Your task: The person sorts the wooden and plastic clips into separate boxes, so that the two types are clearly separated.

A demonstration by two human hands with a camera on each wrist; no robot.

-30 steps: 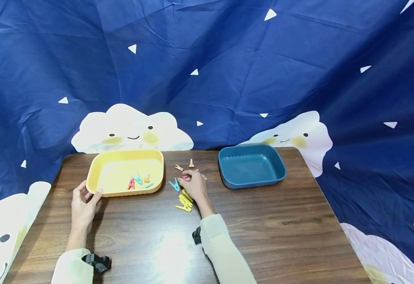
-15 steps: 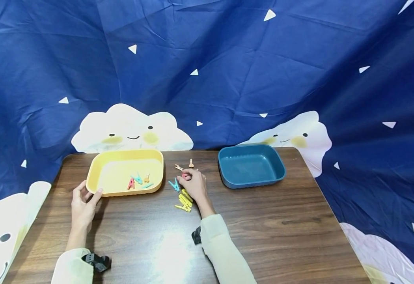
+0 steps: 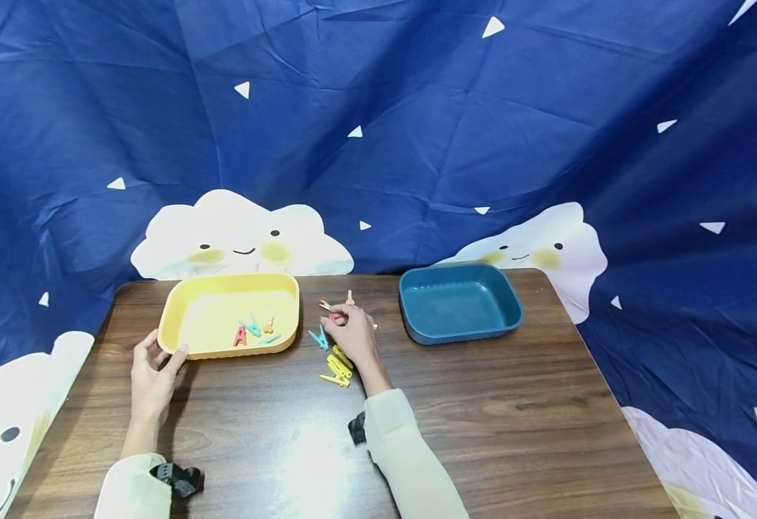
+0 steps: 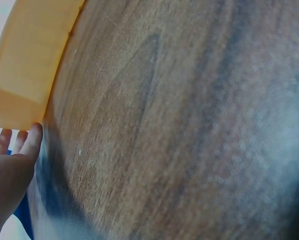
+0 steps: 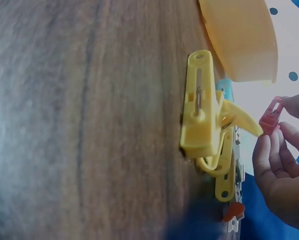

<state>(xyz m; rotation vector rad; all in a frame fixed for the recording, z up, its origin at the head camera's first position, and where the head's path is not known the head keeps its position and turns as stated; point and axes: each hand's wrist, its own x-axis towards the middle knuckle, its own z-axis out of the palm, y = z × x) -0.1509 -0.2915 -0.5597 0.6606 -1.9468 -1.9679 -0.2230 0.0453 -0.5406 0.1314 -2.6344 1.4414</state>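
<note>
R hand [image 3: 351,337] lifted, grip pinching red peg [image 5: 270,116]; L hand [image 3: 151,375] touches yellow tray [image 3: 177,317].

We count two trays on the tabletop [image 3: 495,404]: one yellow tray [image 3: 177,317] and one blue tray [image 3: 508,306]. Inside the yellow one we make out four clothespins [image 3: 253,331]: one red, two teal and one orange. Between the trays, loose on the wood, we see one teal clothespin [image 3: 318,337], two orange clothespins [image 3: 349,297] and a tangle of yellow clothespins [image 3: 337,366], at least three, though we cannot separate them for certain. One pink clothespin [image 5: 270,116] is pinched in the right hand [image 3: 355,337]. We see two hands, the left hand [image 3: 151,375] being the second.
</note>
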